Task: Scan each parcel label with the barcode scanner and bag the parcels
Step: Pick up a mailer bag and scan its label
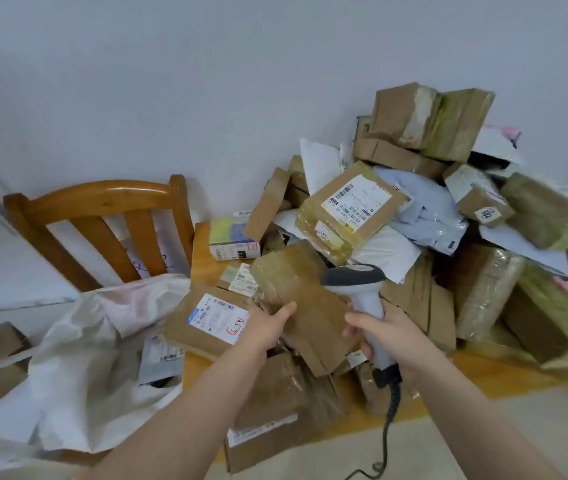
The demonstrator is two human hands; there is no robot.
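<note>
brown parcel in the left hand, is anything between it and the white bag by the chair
Only a flat labelled parcel, lying low on the table between the brown parcel in the left hand and the white bag; carried above it, the way looks open.

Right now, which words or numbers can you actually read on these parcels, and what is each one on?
"205": sticker on the small brown box, far right.
"2": handwritten on the label of the taped box, centre.
Blurred, unreadable: labels on the flat parcel beside the left hand and on the nearest box.
No text shows on the held parcel or the barcode scanner in the right hand.
</note>
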